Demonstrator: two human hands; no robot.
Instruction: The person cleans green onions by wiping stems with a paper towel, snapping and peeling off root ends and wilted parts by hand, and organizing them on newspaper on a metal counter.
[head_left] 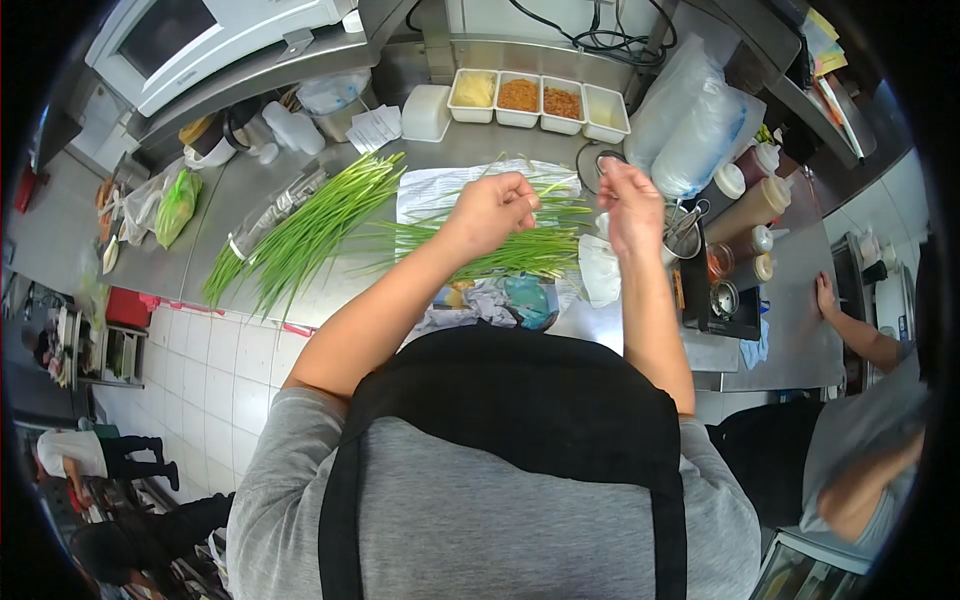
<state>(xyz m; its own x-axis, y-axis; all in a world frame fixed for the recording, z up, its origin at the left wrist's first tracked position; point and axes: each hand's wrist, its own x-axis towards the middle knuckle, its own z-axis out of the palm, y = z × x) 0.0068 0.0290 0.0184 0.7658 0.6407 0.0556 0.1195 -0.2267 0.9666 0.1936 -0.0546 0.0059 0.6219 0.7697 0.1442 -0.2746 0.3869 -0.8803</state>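
My left hand [495, 212] is raised over a spread of long green chives [530, 255], its fingers curled into a pinch. Whatever it may hold is too thin or hidden to make out. Off to the right, my right hand [633, 207] is also raised with fingertips pressed together, and I cannot see what is between them. Printed newspaper [425, 200] lies beneath the chives. A larger bunch of chives [325, 220] lies to the left on the steel counter, beside a clear plastic wrapper [278, 212]. White paper [600, 275] sits under my right forearm's inner side.
White tubs [497, 118] of chopped food line the back. Plastic bags [690, 120], sauce bottles [755, 210] and a black caddy [735, 315] stand at right. A green bag [178, 210] lies far left. Another person [850, 450] stands at right, a hand on the counter.
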